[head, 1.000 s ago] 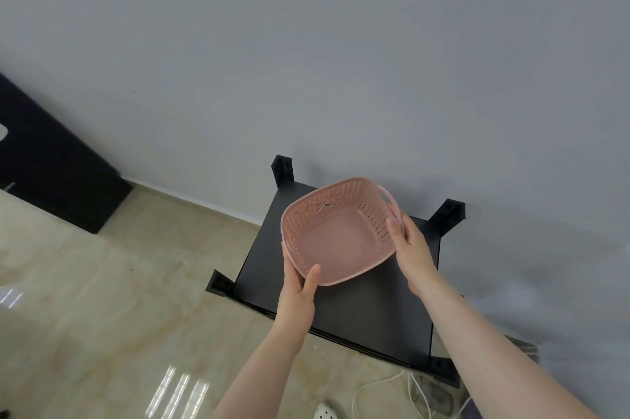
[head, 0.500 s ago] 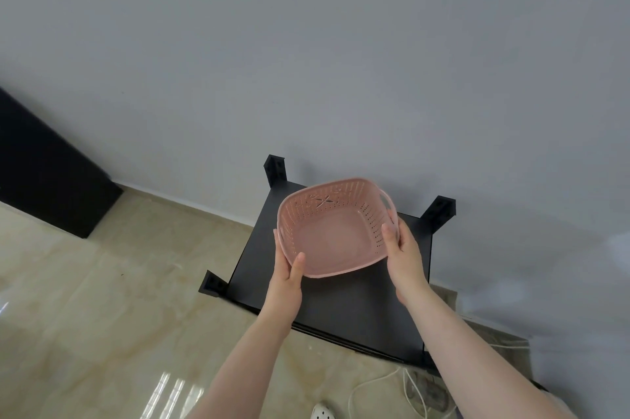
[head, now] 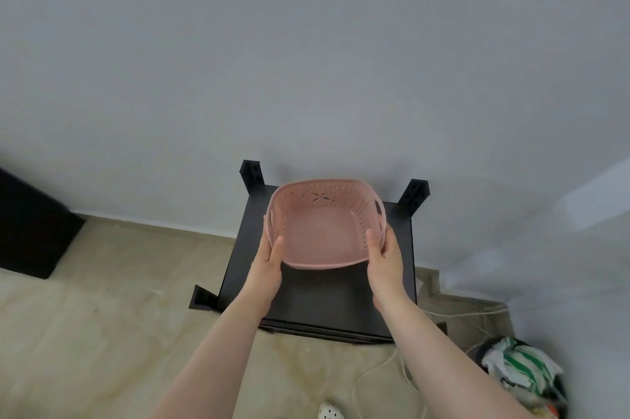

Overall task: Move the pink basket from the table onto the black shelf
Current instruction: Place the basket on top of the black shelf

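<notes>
The pink basket [head: 324, 231] is an empty perforated plastic tub with side handles. It is held over the back half of the black shelf [head: 320, 299], whose flat top has posts at its corners. My left hand [head: 269, 260] grips the basket's left rim, thumb inside. My right hand [head: 383, 256] grips the right rim, thumb inside. Whether the basket's base touches the shelf top I cannot tell.
The shelf stands against a grey wall [head: 306, 60] on a beige tiled floor [head: 85, 316]. A black cabinet [head: 30, 234] is at the far left. White cables [head: 453, 313] and a green-and-white bag [head: 521, 371] lie at the lower right.
The view has swung so the shelf faces me squarely. Both hands have carried the basket further over the shelf top and levelled it.
</notes>
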Action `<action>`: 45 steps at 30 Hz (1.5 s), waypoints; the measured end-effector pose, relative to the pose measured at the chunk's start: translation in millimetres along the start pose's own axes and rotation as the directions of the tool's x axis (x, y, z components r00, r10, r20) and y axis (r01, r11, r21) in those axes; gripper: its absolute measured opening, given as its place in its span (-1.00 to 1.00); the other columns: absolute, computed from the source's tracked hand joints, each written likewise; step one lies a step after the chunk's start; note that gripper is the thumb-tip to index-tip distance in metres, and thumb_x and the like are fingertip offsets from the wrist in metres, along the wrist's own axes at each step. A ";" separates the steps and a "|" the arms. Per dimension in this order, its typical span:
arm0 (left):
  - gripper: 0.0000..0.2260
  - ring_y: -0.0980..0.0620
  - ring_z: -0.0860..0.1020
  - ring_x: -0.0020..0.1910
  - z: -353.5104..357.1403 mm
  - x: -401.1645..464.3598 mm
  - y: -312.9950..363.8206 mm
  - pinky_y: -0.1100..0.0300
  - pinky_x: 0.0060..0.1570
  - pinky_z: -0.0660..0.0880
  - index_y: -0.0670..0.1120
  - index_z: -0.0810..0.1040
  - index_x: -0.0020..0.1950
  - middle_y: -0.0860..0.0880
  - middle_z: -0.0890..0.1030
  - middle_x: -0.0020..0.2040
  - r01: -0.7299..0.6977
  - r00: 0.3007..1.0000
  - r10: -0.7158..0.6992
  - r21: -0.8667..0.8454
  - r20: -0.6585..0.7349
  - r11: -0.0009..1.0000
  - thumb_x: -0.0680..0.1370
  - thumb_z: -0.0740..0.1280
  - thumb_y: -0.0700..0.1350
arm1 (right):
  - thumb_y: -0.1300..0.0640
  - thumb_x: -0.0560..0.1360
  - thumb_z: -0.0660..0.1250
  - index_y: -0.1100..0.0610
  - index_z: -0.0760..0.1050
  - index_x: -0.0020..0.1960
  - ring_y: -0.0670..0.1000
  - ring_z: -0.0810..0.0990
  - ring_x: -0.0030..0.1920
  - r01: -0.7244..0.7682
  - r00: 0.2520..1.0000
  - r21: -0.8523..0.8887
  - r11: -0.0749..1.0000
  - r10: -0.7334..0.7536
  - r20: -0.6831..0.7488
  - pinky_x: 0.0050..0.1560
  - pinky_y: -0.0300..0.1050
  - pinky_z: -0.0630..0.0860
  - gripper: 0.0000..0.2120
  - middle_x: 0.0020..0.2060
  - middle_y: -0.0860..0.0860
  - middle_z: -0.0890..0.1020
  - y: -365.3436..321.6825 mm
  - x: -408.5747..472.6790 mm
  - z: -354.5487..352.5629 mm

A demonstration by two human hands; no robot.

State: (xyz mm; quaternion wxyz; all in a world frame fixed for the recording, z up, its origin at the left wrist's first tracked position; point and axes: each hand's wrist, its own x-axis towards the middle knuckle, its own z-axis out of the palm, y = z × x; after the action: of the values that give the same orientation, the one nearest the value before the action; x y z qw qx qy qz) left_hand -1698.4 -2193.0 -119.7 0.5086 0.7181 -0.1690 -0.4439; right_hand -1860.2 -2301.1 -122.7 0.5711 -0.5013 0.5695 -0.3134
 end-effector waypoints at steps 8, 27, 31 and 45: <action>-0.49 0.00 0.28 0.52 -20.5 14.7 2.4 -0.04 0.50 0.17 0.26 0.05 0.59 0.09 0.31 0.55 -0.014 0.994 0.007 0.064 0.113 0.998 0.64 0.07 0.16 | -0.09 0.62 0.21 0.04 0.37 0.51 0.05 0.52 0.35 0.005 0.992 0.044 0.999 0.001 -0.127 0.32 0.01 0.44 -0.51 0.33 -0.01 0.57 11.6 -22.0 17.1; -0.44 0.19 0.32 0.46 -38.8 21.0 -10.6 0.12 0.50 0.15 0.25 0.21 0.54 0.37 0.44 0.34 -0.042 0.932 0.072 -0.091 0.356 0.995 0.55 0.26 0.14 | 0.17 0.58 0.33 -0.08 0.37 0.52 -0.06 0.55 0.38 -0.031 0.987 0.248 0.968 -0.009 0.160 0.45 0.01 0.41 -0.47 0.32 -0.14 0.63 32.0 -33.2 -5.2; -0.47 0.18 0.35 0.44 -34.4 27.4 -11.0 0.10 0.50 0.18 0.20 0.25 0.54 0.31 0.47 0.35 -0.057 0.940 0.095 -0.125 0.328 0.991 0.57 0.26 0.11 | 0.15 0.58 0.33 -0.09 0.37 0.52 -0.06 0.53 0.40 -0.020 0.988 0.253 0.967 -0.021 0.156 0.47 0.02 0.39 -0.48 0.34 -0.14 0.61 34.0 -26.7 -5.9; -0.54 0.13 0.36 0.45 -21.4 45.7 -1.8 0.07 0.50 0.19 0.21 0.29 0.51 0.24 0.49 0.38 -0.091 0.951 0.136 -0.171 0.278 0.981 0.60 0.23 0.09 | 0.13 0.60 0.31 -0.11 0.37 0.52 -0.07 0.51 0.41 -0.005 0.980 0.243 0.970 -0.043 0.192 0.50 0.10 0.34 -0.49 0.36 -0.15 0.60 21.5 5.0 -6.0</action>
State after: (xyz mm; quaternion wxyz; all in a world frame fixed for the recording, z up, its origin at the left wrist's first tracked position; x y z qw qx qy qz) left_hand -1656.5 -2211.5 -140.7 0.5579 0.5926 -0.2472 -0.5258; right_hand -1869.8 -2300.6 -143.4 0.6781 -0.4618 0.4633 -0.3351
